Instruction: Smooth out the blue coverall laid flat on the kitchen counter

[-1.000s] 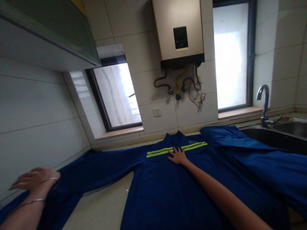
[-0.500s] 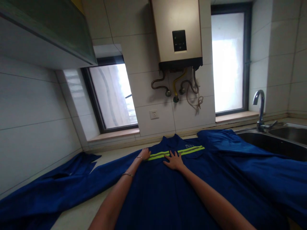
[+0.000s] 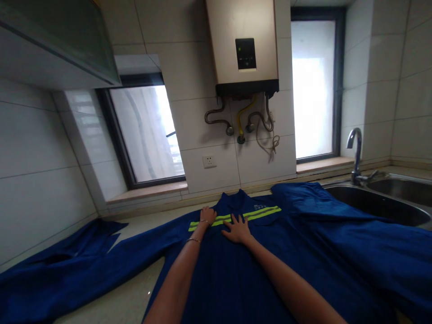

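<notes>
A blue work jacket [image 3: 222, 270] with a yellow-green reflective stripe [image 3: 263, 213] across its chest lies spread on the countertop [image 3: 135, 288], collar toward the wall. My left hand [image 3: 208, 216] rests on the chest near the stripe, fingers stretched toward the collar. Just to its right, my right hand [image 3: 238, 230] lies flat with spread fingers, its fingertips at the stripe near the front opening. Neither hand holds anything. One sleeve [image 3: 128, 252] reaches out to the left, and the other side lies in folds at the right.
A sink [image 3: 371, 202] with a chrome faucet [image 3: 356, 153] is at the right, close to the jacket's folds. On the tiled wall hangs a water heater [image 3: 243, 45] with pipes below it. A wall cabinet [image 3: 57, 49] juts out at upper left. A socket [image 3: 209, 161] sits above the counter.
My left hand has shifted right from the jacket's left side onto the chest, uncovering the stripe's left end. My right hand stays in place on the cloth. The view has turned slightly right.
</notes>
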Tool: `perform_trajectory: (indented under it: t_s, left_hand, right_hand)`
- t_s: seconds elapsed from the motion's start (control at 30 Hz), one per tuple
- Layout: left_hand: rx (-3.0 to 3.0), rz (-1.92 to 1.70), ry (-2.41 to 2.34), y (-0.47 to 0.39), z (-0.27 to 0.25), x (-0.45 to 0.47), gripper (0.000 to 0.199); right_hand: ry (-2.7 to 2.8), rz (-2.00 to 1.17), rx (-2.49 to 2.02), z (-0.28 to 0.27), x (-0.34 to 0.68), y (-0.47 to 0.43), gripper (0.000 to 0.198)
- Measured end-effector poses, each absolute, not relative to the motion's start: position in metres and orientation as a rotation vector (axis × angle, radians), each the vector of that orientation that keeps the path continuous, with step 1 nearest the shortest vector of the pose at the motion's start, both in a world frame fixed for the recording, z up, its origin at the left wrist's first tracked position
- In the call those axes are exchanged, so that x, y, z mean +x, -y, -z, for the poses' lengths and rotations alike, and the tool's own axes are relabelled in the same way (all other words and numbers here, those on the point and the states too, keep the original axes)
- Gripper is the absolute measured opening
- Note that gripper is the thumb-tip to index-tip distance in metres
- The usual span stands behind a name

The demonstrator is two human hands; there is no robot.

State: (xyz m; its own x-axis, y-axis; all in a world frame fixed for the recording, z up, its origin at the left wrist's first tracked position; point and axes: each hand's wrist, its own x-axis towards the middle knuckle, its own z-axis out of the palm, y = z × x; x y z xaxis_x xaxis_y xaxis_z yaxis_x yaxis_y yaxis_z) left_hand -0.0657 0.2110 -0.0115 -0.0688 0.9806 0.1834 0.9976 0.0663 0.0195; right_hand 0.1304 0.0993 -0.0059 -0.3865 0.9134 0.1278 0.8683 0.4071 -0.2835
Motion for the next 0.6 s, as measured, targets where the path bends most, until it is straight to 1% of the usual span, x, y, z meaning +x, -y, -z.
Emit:
perform_trajectory:
  t_s: [0.2, 0.4, 0.6]
  left_hand:
    - [-2.293, 0.118, 2.136, -0.222, 0.022, -0.042, 0.063]
    - [-2.402, 0.064, 2.139, -0.217, 0.021, -0.036, 0.061]
    - [-2.248, 0.089, 2.327, -0.226, 0.005, -0.020, 0.060]
  right_hand:
    - [2.393, -0.225, -1.570, 0.005, 0.129, -0.099, 0.063]
    - [2.362, -0.203, -1.543, 0.005, 0.130, -0.097, 0.061]
    - [2.375, -0.214, -1.543, 0.004, 0.129, -0.095, 0.063]
